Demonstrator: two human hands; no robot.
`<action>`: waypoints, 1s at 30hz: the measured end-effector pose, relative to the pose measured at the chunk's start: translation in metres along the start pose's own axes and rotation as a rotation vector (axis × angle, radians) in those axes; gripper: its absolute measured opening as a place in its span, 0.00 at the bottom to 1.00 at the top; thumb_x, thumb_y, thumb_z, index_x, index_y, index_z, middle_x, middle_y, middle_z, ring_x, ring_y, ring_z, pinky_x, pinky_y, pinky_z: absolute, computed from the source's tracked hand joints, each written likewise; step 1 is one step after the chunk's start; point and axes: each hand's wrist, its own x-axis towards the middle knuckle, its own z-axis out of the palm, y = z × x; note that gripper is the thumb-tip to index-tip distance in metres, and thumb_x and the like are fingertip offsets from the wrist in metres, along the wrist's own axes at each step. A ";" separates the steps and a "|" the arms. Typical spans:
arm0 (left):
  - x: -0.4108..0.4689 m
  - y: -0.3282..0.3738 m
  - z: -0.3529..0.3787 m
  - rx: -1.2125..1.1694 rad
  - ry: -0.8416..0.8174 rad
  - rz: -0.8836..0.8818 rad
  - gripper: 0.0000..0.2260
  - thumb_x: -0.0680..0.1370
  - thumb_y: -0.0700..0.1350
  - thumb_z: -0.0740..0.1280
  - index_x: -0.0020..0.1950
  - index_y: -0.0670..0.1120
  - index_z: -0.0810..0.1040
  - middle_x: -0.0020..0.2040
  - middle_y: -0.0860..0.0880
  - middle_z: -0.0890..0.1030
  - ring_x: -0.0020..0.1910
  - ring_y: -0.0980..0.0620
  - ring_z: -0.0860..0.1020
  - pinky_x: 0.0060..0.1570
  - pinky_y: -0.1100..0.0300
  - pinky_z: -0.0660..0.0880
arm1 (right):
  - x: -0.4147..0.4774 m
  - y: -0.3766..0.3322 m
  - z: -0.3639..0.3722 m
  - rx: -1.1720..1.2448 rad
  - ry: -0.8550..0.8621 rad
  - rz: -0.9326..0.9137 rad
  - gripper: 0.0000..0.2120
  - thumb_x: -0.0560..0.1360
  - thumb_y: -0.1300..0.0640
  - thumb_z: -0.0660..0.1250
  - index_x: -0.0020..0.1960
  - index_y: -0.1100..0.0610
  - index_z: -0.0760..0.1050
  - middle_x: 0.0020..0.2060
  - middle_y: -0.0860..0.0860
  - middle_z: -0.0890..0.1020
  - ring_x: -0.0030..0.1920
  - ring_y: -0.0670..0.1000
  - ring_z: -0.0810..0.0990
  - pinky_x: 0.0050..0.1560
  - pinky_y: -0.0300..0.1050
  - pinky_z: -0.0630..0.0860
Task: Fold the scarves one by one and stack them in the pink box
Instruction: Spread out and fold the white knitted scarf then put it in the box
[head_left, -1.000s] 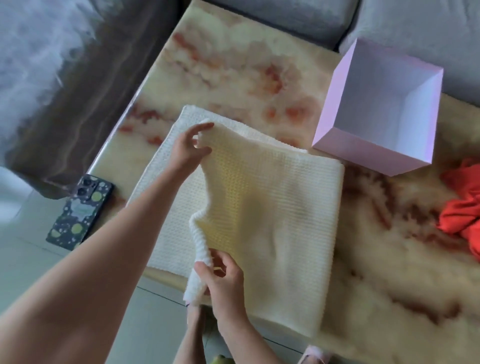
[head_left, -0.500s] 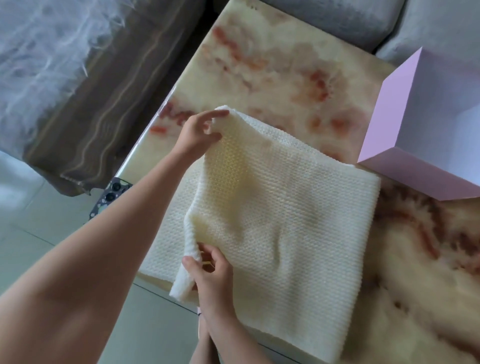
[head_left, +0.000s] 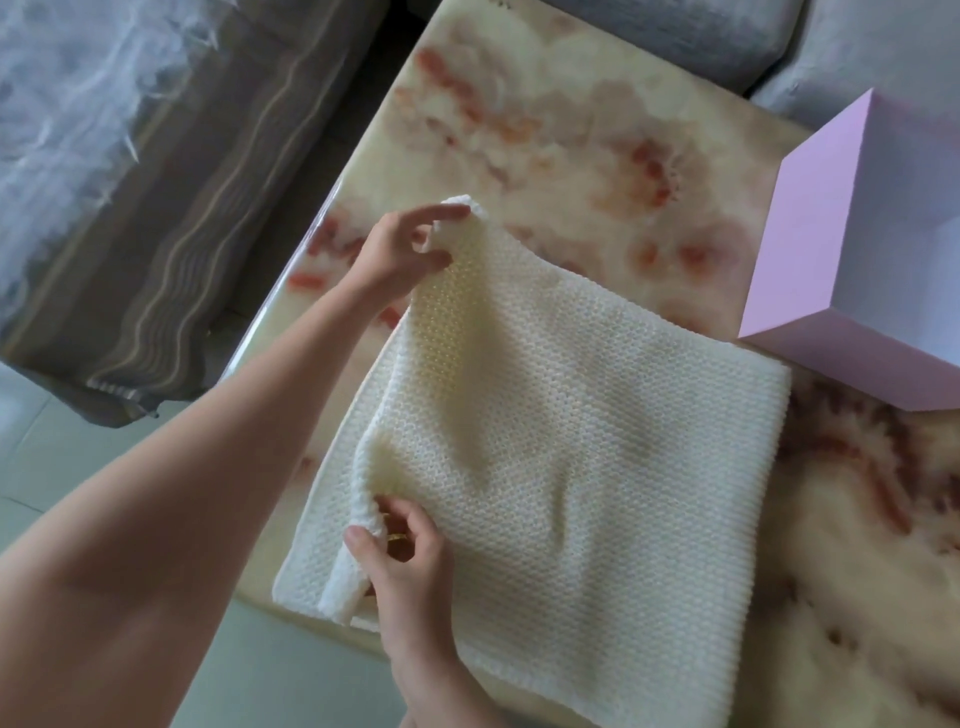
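The cream scarf (head_left: 571, 441) lies folded on the marbled surface (head_left: 545, 119), its slightly longer side running from 7 toward 1 o'clock. The left grip (head_left: 410, 249) pinches its top layer's far corner at 11 o'clock, lifted. The right grip (head_left: 405, 561) pinches the same layer's near edge at 7 o'clock. The pink box (head_left: 800, 244) stands open at 2 o'clock, just beside the scarf.

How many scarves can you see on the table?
1. The cream scarf lies half folded on the table, left of the pink box; the left hand pinches its far corner, the right hand its near edge. Others may be outside the picture.
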 end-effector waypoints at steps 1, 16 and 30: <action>0.002 -0.003 -0.001 -0.001 -0.007 -0.003 0.25 0.70 0.37 0.71 0.63 0.58 0.76 0.51 0.50 0.78 0.47 0.56 0.73 0.51 0.67 0.71 | 0.001 0.002 0.003 -0.006 0.006 0.002 0.11 0.68 0.57 0.73 0.49 0.48 0.80 0.38 0.46 0.82 0.39 0.44 0.78 0.44 0.43 0.78; 0.029 -0.018 0.002 -0.075 -0.050 -0.005 0.24 0.71 0.37 0.69 0.62 0.61 0.76 0.57 0.47 0.77 0.50 0.54 0.74 0.58 0.58 0.74 | 0.008 0.009 0.046 -0.173 0.037 -0.063 0.11 0.70 0.56 0.71 0.49 0.43 0.76 0.41 0.45 0.81 0.41 0.42 0.79 0.46 0.34 0.76; 0.027 -0.012 0.010 -0.063 -0.058 -0.003 0.26 0.75 0.38 0.66 0.72 0.53 0.67 0.66 0.49 0.68 0.55 0.56 0.71 0.41 0.77 0.71 | 0.007 0.004 0.052 -0.486 -0.002 -0.079 0.20 0.70 0.43 0.69 0.60 0.42 0.72 0.43 0.35 0.74 0.40 0.37 0.75 0.49 0.31 0.72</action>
